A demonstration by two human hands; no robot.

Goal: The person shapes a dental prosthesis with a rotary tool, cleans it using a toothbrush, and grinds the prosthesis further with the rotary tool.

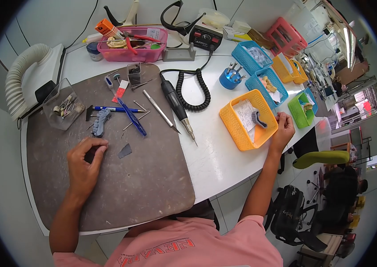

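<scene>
My left hand (84,164) rests on the brown mat (153,178), fingers curled and thumb meeting the index finger; whatever may be between them is hidden. Just beyond it lies a blue-grey dental cast (101,123), and to its right a small dark flat piece (125,151). My right hand (285,131) grips the right rim of a yellow-orange basket (233,133). Inside that basket are printed papers (244,116) and a grey, arch-shaped dental piece (258,119).
Pens, a craft knife (161,110) and a clear box (64,109) lie on the mat. A rotary handpiece (177,106) with coiled cord lies beside it. Blue baskets (266,86), a green basket (301,110) and a blue bur stand (230,79) stand to the right. A pink bin (130,54) is behind.
</scene>
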